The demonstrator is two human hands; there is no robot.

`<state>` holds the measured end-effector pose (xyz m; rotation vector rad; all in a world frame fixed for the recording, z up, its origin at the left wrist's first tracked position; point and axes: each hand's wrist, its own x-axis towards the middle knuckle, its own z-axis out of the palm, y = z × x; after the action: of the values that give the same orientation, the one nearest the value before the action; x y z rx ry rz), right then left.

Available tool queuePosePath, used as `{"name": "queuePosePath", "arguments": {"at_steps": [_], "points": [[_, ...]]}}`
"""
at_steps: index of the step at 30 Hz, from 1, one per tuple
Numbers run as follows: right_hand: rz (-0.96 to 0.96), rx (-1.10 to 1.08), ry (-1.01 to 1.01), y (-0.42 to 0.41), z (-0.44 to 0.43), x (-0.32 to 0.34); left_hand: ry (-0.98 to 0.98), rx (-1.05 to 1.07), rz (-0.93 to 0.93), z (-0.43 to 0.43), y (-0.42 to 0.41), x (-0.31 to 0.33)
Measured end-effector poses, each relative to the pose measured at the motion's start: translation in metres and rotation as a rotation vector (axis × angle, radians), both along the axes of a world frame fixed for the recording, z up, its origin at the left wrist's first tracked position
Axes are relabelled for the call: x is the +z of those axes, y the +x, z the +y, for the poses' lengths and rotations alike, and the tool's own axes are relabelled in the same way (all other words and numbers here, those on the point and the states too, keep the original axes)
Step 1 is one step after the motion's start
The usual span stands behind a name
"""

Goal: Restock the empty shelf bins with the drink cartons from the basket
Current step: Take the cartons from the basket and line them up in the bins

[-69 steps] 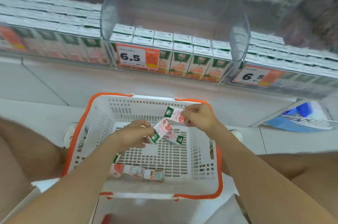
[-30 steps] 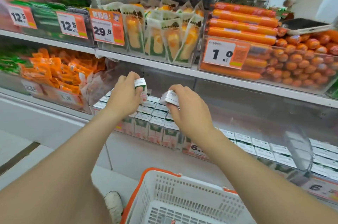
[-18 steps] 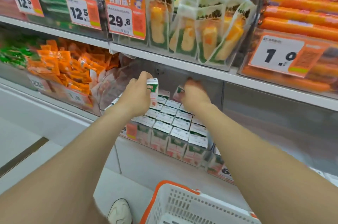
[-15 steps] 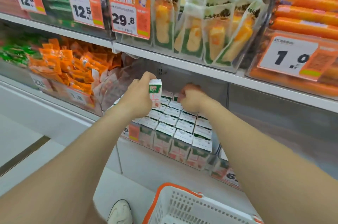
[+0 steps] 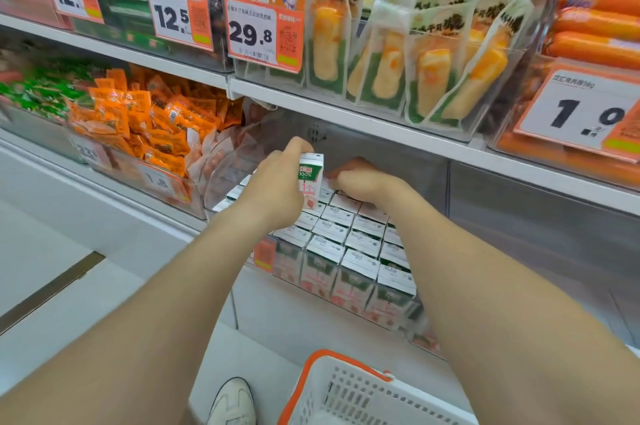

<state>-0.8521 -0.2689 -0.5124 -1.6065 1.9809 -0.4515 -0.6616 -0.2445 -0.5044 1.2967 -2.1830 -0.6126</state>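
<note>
While the left hand [image 5: 277, 196] is pinching one upright drink carton [image 5: 310, 178] just above the bin [image 5: 221, 182], the right hand [image 5: 363, 180] is curling over the bin's back row, probably seating another; grip hidden. Placing step; next, lowering the carton into a back gap. Basket [image 5: 346, 390] sitting below the bin.

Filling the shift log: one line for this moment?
left hand: holds white-green drink carton upright | right hand: at clear plastic bin's back row

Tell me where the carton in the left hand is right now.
Head view, centre: the carton is held upright in the left hand, above the bin's back rows, just left of the right hand.
</note>
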Motion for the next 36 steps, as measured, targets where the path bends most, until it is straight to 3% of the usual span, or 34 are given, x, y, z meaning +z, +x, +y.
{"name": "queuePosePath", "arguments": {"at_steps": [3, 5, 11, 15, 17, 19, 22, 25, 29, 34, 36], "points": [[0.071, 0.061, 0.065, 0.008, 0.010, 0.006, -0.001, -0.008, -0.002, 0.000, -0.003, 0.000], [0.081, 0.067, -0.006, 0.012, 0.020, 0.017, 0.002, -0.011, 0.006, 0.001, -0.004, 0.002], [-0.365, 0.083, -0.368, 0.020, 0.085, 0.029, 0.004, -0.114, 0.043, 0.008, -0.005, 0.008], [-0.085, 0.020, -0.563, 0.009, 0.107, 0.022, 0.087, -0.161, 0.100, 0.018, -0.012, 0.009], [0.001, -0.039, -0.636, 0.003, 0.115, 0.017, 0.063, -0.178, -0.001, 0.023, -0.014, 0.004], [0.146, -0.094, -0.685, 0.000, 0.119, 0.012, 0.047, -0.223, -0.221, 0.028, -0.017, -0.002], [0.445, -0.098, -0.651, 0.000, 0.116, 0.008, 0.074, -0.274, -0.565, 0.042, -0.026, -0.013], [0.778, -0.090, -0.507, 0.000, 0.104, 0.008, 0.126, -0.303, -0.639, 0.049, -0.033, -0.020], [0.569, -0.172, -0.211, -0.006, 0.085, 0.012, 0.134, -0.309, -0.672, 0.050, -0.034, -0.021], [0.453, -0.076, -0.004, -0.007, 0.080, 0.013, 0.157, -0.316, -0.690, 0.050, -0.034, -0.020], [0.494, -0.043, 0.049, 0.000, 0.087, 0.011, 0.133, -0.308, -0.672, 0.051, -0.035, -0.019]]}}
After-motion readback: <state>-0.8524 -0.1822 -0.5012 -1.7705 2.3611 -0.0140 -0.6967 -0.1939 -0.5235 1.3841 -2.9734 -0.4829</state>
